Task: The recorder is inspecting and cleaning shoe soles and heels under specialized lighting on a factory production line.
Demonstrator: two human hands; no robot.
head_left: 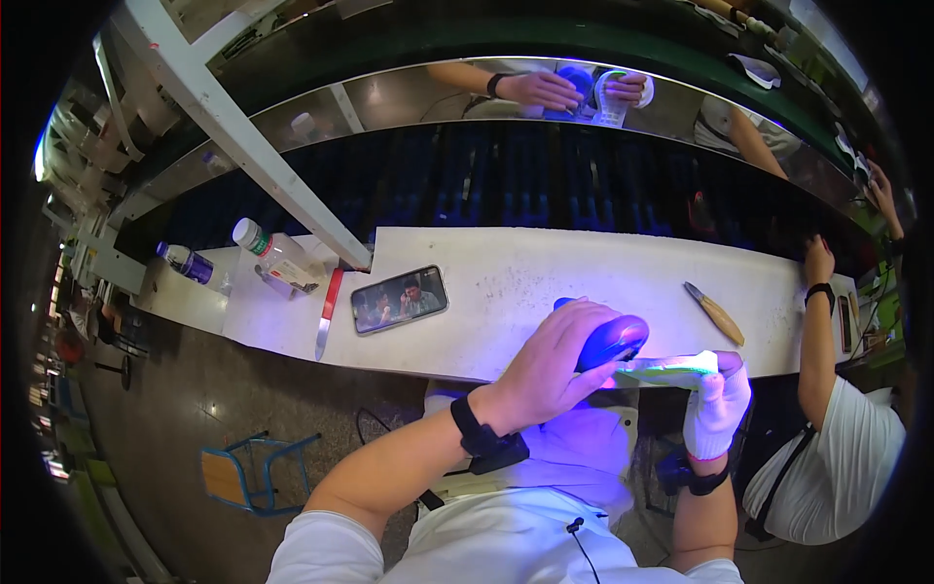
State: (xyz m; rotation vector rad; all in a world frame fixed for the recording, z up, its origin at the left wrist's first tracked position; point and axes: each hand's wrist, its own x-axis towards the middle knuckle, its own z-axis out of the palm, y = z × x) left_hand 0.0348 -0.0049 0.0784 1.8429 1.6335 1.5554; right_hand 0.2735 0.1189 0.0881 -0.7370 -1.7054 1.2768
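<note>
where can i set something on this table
Widest bare patch of white table: between phone and tan-handled knife, beyond the left hand. Smaller: between that knife and the co-worker's forearm. Crowded: left end, bottles, red-handled knife.

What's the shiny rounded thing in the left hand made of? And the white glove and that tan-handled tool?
Shiny rounded thing: perhaps hard plastic; smooth, with glossy highlights.
White glove: probably knitted cloth; it looks matte and creased.
Tan-handled tool: the handle is likely smooth wood, from its colour; the grey blade looks like metal.
</note>
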